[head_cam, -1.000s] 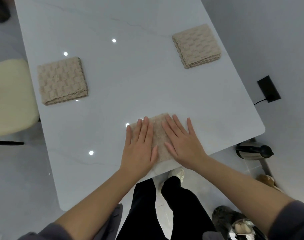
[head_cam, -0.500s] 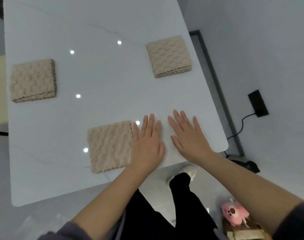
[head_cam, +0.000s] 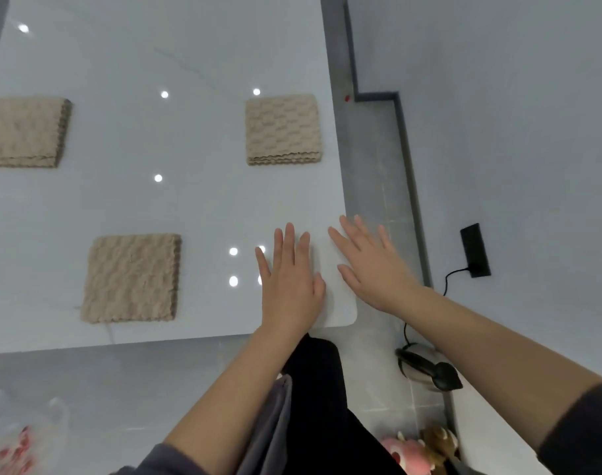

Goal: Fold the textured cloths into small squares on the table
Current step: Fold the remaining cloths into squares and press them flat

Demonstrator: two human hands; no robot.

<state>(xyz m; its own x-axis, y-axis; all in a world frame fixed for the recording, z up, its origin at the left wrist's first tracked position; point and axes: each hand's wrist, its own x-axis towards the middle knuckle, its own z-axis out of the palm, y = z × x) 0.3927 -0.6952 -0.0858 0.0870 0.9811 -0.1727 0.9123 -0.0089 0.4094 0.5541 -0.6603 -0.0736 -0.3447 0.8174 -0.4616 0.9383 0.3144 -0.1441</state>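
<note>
Lying left of the left hand: folded cloth.

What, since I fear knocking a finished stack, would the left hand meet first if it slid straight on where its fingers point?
Probably the near edge of the far-right folded cloth: the left hand points its fingers straight up the table at it, with only bare tabletop between.

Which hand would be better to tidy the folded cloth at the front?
Probably the left hand: it is open and flat over the table, nearer the front cloth. The right hand is farther, at the table's right edge.
</note>
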